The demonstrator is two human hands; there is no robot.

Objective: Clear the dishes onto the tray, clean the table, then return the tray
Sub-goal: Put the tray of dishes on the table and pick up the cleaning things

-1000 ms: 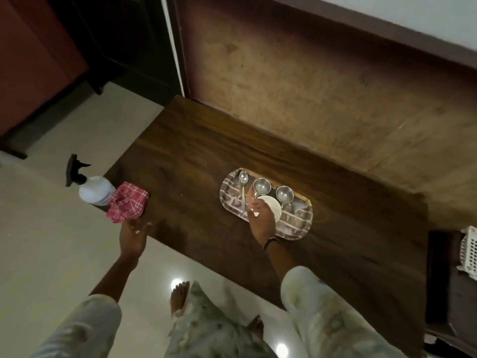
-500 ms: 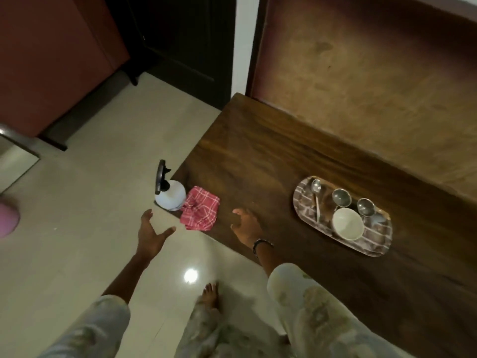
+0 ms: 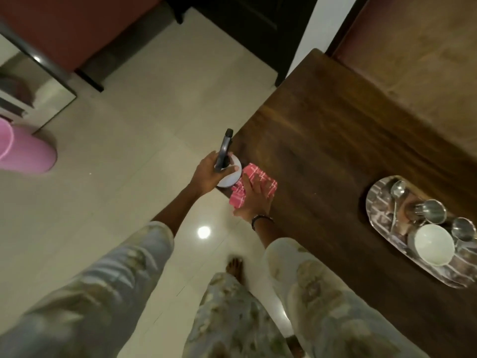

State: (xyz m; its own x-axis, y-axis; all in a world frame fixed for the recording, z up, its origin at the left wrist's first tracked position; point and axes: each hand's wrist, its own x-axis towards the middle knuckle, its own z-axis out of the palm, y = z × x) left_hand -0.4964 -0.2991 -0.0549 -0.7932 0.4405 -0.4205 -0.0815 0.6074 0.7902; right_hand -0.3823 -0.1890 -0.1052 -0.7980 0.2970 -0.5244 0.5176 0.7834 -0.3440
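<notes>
Hands taking spray bottle and cloth at the table corner.
Left hand [image 3: 206, 175] is gripping the white spray bottle [image 3: 230, 174]; right hand [image 3: 254, 200] is grasping the red checked cloth [image 3: 260, 177] on the wooden table [image 3: 322, 140]; the tray [image 3: 374, 202] is carrying spoon [image 3: 397, 189], steel cups [image 3: 433, 210] and white bowl [image 3: 433, 248].

No legible text, label, brand, number or sign found on any item in view. The spray bottle [image 3: 230, 174] at the table [image 3: 335, 140] corner shows a plain white body and dark trigger head — no printing can be made out. The red checked cloth [image 3: 260, 180] just beside that bottle carries a woven pattern only. The tray [image 3: 379, 202], well apart from the bottle along the table, bears a brick-like pattern — no lettering. Motion blur softens fine detail throughout.
</notes>
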